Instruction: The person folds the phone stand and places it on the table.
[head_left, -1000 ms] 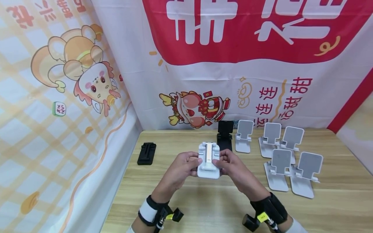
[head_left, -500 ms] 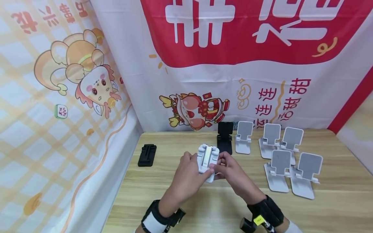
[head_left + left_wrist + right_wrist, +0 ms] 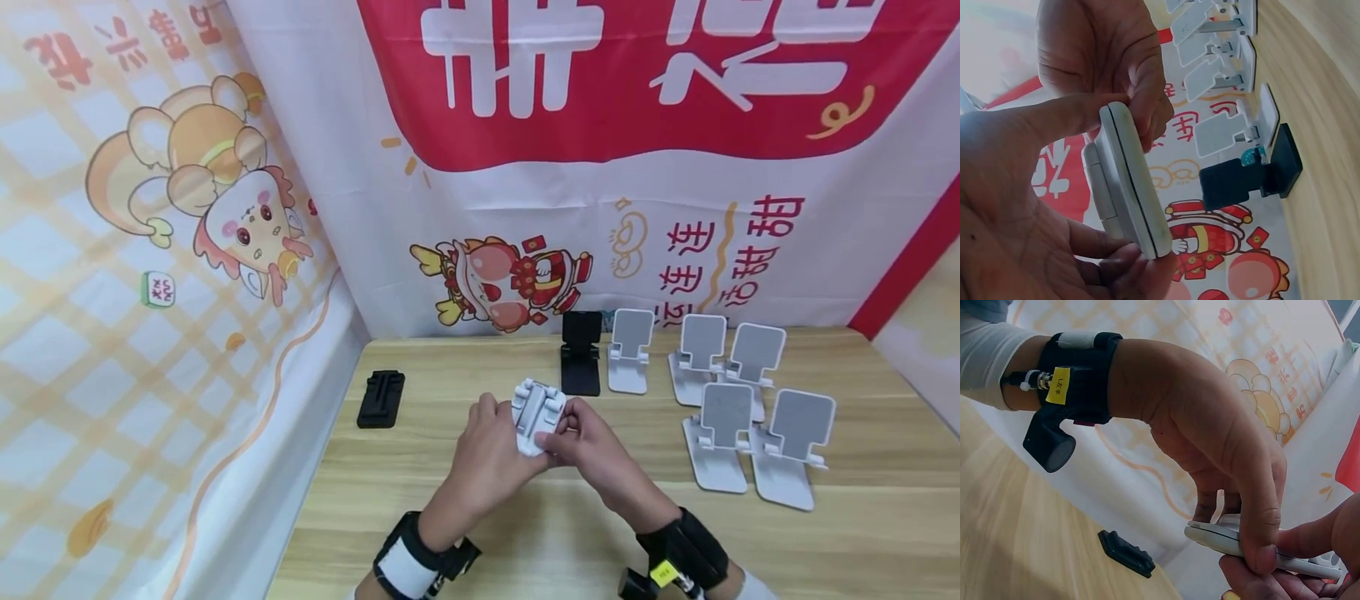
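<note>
A white phone stand, folded flat, is up off the table between both hands. My left hand grips its left side, the back of the hand facing up in the head view. My right hand pinches its lower right part, thumb on the face that has a long central strip. In the left wrist view the folded stand is seen edge-on, a dark seam running along it. The right wrist view shows its thin edge, with the left thumb pressed over it. Some fingers behind the stand are hidden.
A folded black stand lies at the table's left. Toward the back, an unfolded black stand stands beside a white one; several more unfolded white stands are grouped at right. Printed cloth hangs behind the table.
The left hand has swung round the stand, so its back now faces up. The stand has turned slightly clockwise and tipped. The right thumb has slid lower on it; the other stands are unmoved.
</note>
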The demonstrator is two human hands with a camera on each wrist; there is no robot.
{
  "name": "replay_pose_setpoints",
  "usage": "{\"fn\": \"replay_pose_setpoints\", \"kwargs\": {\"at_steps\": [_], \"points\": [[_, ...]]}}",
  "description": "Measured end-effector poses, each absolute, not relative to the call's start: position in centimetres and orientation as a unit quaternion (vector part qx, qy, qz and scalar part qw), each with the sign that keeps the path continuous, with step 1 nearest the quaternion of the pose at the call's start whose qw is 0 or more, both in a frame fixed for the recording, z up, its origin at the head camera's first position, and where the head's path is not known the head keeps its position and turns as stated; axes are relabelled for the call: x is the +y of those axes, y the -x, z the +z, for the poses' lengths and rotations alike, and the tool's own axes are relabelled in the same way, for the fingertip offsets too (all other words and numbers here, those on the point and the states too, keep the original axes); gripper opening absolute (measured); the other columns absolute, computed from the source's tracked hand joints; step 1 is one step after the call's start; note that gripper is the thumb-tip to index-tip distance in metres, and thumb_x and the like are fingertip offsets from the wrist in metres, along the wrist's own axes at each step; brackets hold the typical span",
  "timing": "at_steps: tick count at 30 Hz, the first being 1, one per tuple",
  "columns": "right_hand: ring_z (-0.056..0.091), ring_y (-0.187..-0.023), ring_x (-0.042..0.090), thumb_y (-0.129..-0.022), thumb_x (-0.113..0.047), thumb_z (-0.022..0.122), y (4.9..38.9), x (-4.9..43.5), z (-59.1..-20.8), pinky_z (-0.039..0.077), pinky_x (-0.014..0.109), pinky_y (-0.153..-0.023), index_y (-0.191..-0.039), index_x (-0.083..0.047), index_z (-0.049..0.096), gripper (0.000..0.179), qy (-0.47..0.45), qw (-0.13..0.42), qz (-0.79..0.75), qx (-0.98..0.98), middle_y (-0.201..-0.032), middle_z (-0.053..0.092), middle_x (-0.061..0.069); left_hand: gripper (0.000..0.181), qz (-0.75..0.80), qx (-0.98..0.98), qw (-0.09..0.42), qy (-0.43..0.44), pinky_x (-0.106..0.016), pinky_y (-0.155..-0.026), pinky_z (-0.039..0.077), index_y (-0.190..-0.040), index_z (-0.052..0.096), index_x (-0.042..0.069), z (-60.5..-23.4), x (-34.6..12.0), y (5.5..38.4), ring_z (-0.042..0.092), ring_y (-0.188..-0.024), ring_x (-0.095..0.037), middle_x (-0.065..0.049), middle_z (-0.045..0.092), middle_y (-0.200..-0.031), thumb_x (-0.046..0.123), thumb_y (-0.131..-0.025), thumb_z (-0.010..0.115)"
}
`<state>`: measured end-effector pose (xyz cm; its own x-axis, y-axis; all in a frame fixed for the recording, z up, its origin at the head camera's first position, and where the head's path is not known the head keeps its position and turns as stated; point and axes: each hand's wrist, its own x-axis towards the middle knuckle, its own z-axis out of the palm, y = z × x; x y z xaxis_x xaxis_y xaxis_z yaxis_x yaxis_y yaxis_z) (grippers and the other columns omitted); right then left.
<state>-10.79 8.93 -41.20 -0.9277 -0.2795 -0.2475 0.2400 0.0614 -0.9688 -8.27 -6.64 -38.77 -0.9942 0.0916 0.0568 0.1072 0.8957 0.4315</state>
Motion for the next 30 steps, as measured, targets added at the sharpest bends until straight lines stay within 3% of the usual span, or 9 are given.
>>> {"fn": "replay_pose_setpoints", "kwargs": {"at_steps": [4, 9, 18, 24, 30], "points": [[0.063, -0.090, 0.024, -0.090, -0.009, 0.064, 11.0, 9.1, -41.4, 0.058, 0.036, -0.078, -0.125, -0.004, 0.044, 0.040, 0.022, 0.186, -0.684, 0.705, -0.110, 0.056, 0.016, 0.093, -0.207, -0.977, 0.020, 0.052, -0.025, -0.058, 0.039, -0.121, 0.059, 0.000, -38.7, -7.1, 8.8, 0.039, -0.083, -0.016, -0.002, 0.040, -0.093, 0.073, -0.065, 0.068], [0.065, -0.087, 0.025, -0.092, -0.006, 0.057, 11.4, 10.8, -41.5, 0.058, 0.037, -0.079, -0.121, 0.001, 0.044, 0.033, 0.040, 0.157, -0.669, 0.725, -0.104, 0.058, 0.017, 0.080, -0.211, -0.976, 0.043, 0.031, -0.029, -0.059, 0.042, -0.115, 0.061, -0.001, -39.7, -8.5, 10.3, 0.042, -0.081, -0.018, -0.003, 0.043, -0.092, 0.056, -0.061, 0.080], [0.058, -0.093, 0.023, -0.093, -0.024, 0.062, 13.6, 19.4, -41.5, 0.051, 0.030, -0.076, -0.120, 0.002, 0.046, 0.040, 0.090, -0.048, -0.431, 0.896, -0.103, 0.062, 0.015, 0.068, -0.181, -0.979, 0.066, -0.065, -0.035, -0.055, 0.048, -0.098, 0.062, -0.004, -43.5, -14.3, 15.0, 0.049, -0.076, -0.023, -0.009, 0.049, -0.087, 0.044, -0.055, 0.084], [0.053, -0.094, 0.034, -0.089, -0.012, 0.064, 15.3, 24.9, -42.1, 0.046, 0.044, -0.076, -0.114, 0.008, 0.049, 0.036, 0.074, -0.158, -0.359, 0.917, -0.103, 0.056, 0.023, 0.060, -0.163, -0.978, 0.070, -0.113, -0.042, -0.061, 0.048, -0.089, 0.063, -0.005, -45.6, -18.3, 17.8, 0.050, -0.079, -0.027, -0.015, 0.050, -0.090, 0.044, -0.059, 0.080], [0.047, -0.100, 0.040, -0.080, -0.004, 0.072, 16.0, 27.4, -43.1, 0.039, 0.057, -0.081, -0.109, 0.007, 0.058, 0.034, 0.122, -0.260, -0.246, 0.926, -0.105, 0.057, 0.025, 0.056, -0.174, -0.972, 0.041, -0.150, -0.043, -0.064, 0.045, -0.087, 0.063, -0.006, -47.3, -20.1, 19.0, 0.048, -0.082, -0.029, -0.016, 0.048, -0.092, 0.042, -0.062, 0.080]]}}
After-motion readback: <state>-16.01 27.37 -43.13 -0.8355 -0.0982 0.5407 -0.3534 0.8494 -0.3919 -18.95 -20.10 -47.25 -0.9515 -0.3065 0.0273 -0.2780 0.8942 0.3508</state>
